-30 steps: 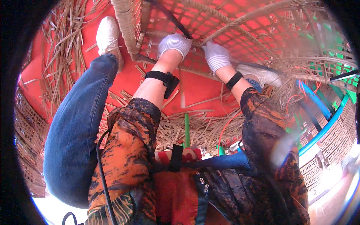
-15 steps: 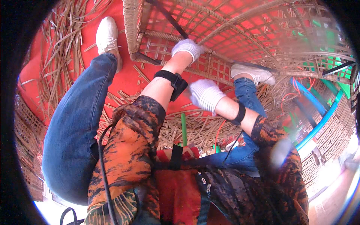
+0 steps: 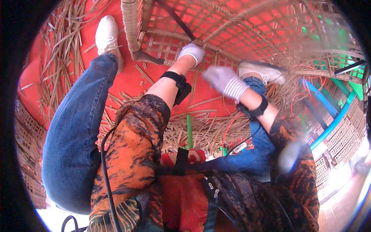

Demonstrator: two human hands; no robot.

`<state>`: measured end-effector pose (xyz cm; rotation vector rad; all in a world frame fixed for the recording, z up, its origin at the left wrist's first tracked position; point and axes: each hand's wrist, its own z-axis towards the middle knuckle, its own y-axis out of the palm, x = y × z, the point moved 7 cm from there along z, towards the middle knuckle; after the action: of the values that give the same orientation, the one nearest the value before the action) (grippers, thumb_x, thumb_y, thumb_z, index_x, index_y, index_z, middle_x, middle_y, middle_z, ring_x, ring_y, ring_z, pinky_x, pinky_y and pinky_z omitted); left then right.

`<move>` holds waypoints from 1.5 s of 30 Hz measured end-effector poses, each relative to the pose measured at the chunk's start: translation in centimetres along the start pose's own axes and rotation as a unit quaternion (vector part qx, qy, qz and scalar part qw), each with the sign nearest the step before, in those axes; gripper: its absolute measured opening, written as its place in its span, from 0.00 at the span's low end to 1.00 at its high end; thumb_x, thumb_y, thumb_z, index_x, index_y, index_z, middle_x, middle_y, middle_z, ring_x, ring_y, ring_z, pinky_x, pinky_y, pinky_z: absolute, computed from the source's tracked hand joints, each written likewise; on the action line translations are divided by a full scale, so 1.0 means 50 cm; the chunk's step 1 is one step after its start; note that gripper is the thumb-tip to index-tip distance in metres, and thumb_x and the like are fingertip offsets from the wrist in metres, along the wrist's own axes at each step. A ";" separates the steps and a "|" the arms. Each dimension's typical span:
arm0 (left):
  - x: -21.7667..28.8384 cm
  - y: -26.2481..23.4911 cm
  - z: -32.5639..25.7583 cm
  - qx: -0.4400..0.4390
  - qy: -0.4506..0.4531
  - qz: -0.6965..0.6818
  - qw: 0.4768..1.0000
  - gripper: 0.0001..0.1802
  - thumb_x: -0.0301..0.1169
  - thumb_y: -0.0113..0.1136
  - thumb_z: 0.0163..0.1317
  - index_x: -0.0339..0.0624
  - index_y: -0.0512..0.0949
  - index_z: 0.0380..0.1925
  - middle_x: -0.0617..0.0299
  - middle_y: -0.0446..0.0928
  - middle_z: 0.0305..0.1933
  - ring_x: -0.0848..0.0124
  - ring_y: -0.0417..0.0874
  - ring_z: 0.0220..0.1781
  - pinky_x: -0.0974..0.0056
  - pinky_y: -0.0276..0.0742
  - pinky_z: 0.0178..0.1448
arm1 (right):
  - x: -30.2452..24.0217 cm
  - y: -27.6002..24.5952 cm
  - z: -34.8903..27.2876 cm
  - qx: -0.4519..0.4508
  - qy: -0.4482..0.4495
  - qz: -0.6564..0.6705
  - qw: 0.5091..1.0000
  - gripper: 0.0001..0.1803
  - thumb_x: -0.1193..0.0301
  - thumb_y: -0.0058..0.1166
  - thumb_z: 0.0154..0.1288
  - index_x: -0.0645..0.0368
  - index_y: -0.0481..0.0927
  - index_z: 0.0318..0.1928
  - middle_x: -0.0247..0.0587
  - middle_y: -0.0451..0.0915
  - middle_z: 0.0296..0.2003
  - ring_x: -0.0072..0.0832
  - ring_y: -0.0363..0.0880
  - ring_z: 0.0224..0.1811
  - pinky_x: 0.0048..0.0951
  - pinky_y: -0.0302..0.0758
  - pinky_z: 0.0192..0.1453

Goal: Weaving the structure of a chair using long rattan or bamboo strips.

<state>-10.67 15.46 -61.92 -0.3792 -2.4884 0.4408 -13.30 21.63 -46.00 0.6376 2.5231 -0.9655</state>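
Observation:
A large woven rattan frame (image 3: 247,19) with open lattice stands before me, its thick wrapped edge rising at the left. My left hand (image 3: 192,52), in a white striped knit glove, is at the lower rail of this frame. The fingers of that hand go out of sight at the woven band, so their grip is hidden. My right hand (image 3: 226,82), gloved the same way, hovers just below the rail, near my shoe. Motion blurs its fingers, and I cannot make out anything in them. Dark bars (image 3: 176,19) brace the frame.
Loose cane strips (image 3: 63,50) litter the red floor (image 3: 135,89) at the left, with more beneath my arms. A green stick (image 3: 189,131) stands up between my legs. Blue tubing (image 3: 332,125), an orange cord (image 3: 307,87) and woven panels (image 3: 340,150) lie at the right.
My right hand has moved slightly up and to the right, and its wrist has turned. My left hand stays at the rail, nearly unmoved. The frame appears shifted slightly left.

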 end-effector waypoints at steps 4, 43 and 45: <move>-0.007 -0.019 0.007 0.006 0.057 -0.104 0.993 0.19 0.43 0.46 0.62 0.43 0.79 0.43 0.48 0.80 0.42 0.51 0.81 0.40 0.52 0.75 0.44 | 0.170 -0.030 0.059 0.218 0.141 0.198 0.945 0.12 0.65 0.51 0.61 0.52 0.79 0.44 0.47 0.81 0.37 0.45 0.80 0.36 0.41 0.77 0.40; 0.019 -0.070 -0.046 -0.005 -0.007 -0.167 0.986 0.39 0.31 0.56 0.50 0.58 0.59 0.66 0.45 0.79 0.44 0.54 0.82 0.44 0.59 0.76 0.48 | 0.229 0.043 0.148 0.298 0.175 0.325 0.880 0.15 0.65 0.58 0.57 0.56 0.76 0.44 0.50 0.81 0.35 0.44 0.81 0.41 0.39 0.76 0.45; 0.016 -0.075 -0.045 -0.038 -0.011 -0.186 0.982 0.37 0.32 0.56 0.50 0.59 0.61 0.65 0.45 0.79 0.44 0.54 0.82 0.44 0.58 0.76 0.47 | 0.237 0.060 0.160 0.231 0.189 0.354 0.886 0.14 0.66 0.57 0.58 0.54 0.76 0.45 0.49 0.81 0.37 0.42 0.81 0.43 0.37 0.76 0.47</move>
<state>-10.64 12.87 -58.31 0.0655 -2.5259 0.1972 -20.22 21.38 -58.86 1.8850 2.0192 -1.2162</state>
